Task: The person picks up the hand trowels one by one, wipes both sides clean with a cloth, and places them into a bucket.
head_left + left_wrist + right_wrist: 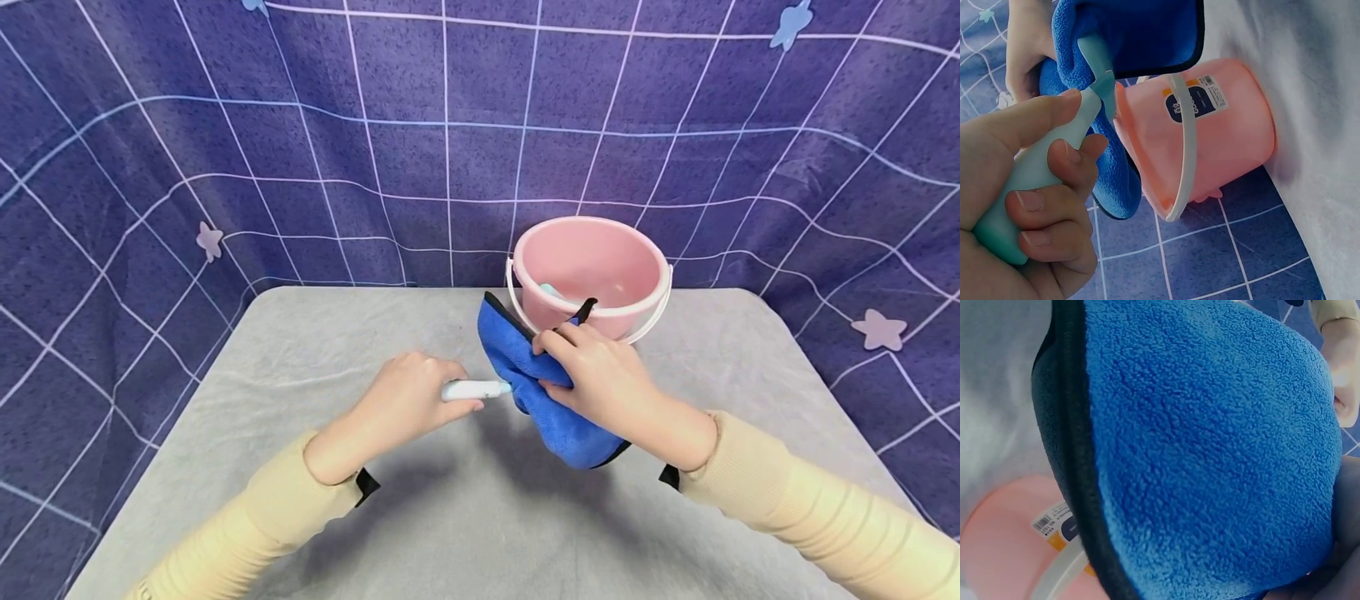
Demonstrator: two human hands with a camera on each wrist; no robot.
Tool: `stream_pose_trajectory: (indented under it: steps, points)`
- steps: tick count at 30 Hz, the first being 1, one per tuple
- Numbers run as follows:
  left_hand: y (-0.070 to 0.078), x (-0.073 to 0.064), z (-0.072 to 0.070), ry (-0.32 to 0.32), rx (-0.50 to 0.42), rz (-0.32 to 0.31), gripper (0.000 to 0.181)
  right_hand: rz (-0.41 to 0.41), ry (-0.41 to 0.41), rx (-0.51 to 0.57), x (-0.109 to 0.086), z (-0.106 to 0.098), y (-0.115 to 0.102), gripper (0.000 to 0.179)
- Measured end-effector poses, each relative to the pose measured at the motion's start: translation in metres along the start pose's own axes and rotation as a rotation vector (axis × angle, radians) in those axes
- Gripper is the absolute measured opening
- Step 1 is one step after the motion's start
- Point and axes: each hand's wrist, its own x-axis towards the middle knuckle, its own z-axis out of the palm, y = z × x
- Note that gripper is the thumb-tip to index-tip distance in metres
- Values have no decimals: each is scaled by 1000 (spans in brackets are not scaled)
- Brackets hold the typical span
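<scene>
My left hand (408,396) grips the pale handle (1044,162) of a tool, white fading to green at its butt end. Its flat teal neck (1099,65) runs into the folds of a blue cloth (570,425) with black edging, so the tool's far end is hidden. My right hand (603,375) holds the cloth bunched around that end, above the grey surface. Across most of the right wrist view spreads the fluffy cloth (1210,444), covering the fingers behind it.
Just behind the cloth stands a pink bucket (592,233) with a white carrying handle (1186,150) and a label. A light teal item (551,290) lies inside it. Grey fabric (322,333) covers the table, and a purple gridded curtain (405,158) hangs around its back and sides.
</scene>
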Motion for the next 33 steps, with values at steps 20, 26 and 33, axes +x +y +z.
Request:
stream_pose_trajectory:
  steps: [20,26,33]
  points:
    - [-3,-9,-7,-11,-23,38,18,108,6,-4,-20,-7,9,39]
    - [-2,-9,-8,-19,-28,44,18,129,20,-6,-26,-10,13,39]
    - [-4,-12,-9,-45,-55,49,15,161,30,-19,-35,-13,17,37]
